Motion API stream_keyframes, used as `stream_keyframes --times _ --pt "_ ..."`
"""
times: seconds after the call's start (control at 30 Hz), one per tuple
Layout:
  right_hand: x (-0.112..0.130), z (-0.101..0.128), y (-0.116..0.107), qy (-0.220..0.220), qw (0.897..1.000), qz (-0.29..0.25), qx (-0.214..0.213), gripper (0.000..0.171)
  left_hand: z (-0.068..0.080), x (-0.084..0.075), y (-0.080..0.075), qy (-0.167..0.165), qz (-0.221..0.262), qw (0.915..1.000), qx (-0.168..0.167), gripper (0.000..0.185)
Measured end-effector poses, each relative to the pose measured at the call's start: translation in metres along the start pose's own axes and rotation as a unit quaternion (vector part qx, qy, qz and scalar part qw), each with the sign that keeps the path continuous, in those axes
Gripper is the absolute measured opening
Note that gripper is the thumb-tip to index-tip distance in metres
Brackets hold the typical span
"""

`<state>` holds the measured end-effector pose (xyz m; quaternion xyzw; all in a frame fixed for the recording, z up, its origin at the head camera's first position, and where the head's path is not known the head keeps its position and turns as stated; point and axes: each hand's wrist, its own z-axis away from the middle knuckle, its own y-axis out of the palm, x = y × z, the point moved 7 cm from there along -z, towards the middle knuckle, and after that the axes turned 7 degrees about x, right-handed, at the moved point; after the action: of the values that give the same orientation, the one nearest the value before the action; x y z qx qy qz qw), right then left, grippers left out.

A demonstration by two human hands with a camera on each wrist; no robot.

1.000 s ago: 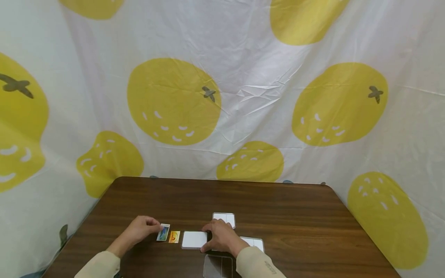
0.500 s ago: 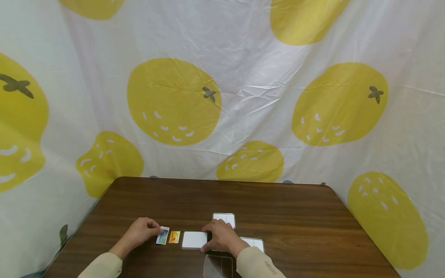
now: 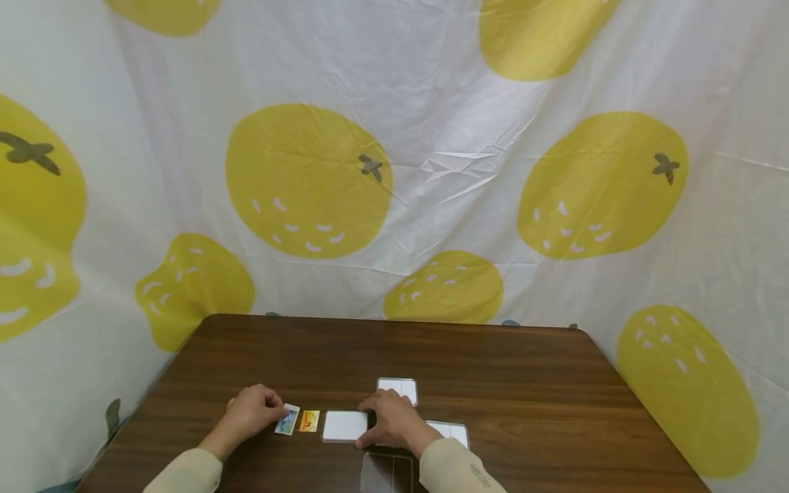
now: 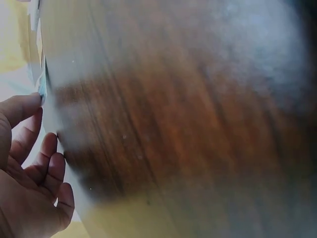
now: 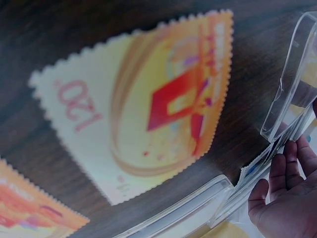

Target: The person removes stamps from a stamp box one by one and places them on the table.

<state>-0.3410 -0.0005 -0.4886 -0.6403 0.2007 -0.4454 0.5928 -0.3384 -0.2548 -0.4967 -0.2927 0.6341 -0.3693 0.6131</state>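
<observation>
My left hand (image 3: 251, 412) pinches a blue-green postage stamp (image 3: 287, 419) between thumb and index finger, low over the table. In the left wrist view, that stamp (image 4: 42, 85) shows nearly edge-on at the fingertips. Just right of it lies an orange-yellow stamp (image 3: 309, 421). Beside that is a clear plastic case with a white insert (image 3: 342, 426). My right hand (image 3: 394, 419) holds the case's right end, thumb at the near edge and fingers at the far edge; the palm hides what is underneath. The right wrist view shows a stamp marked 120 (image 5: 143, 109) close up.
More white-backed cases lie behind (image 3: 397, 388) and to the right of the right hand (image 3: 453, 431). A transparent case (image 3: 386, 472) sits nearer. Brown wood-grain table (image 3: 524, 390); a lemon-print curtain (image 3: 444, 205) hangs behind it.
The left hand has drawn the blue-green stamp slightly nearer and to the left, and its tilt differs a little. The right hand and cases have stayed in place.
</observation>
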Motion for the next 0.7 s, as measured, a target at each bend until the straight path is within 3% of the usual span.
stream_keyframes --times 0.5,0.7 --pt "-0.0012 0.0003 0.0009 0.004 1.000 -0.006 0.004 0.058 0.0008 -0.0005 -0.0029 -0.029 -0.072 0.9969 -0.010 0.017" --pt "-0.0012 0.0006 0.0005 0.003 1.000 -0.004 0.003 0.058 0.0005 -0.0020 -0.0051 -0.034 -0.063 0.9972 -0.024 0.024"
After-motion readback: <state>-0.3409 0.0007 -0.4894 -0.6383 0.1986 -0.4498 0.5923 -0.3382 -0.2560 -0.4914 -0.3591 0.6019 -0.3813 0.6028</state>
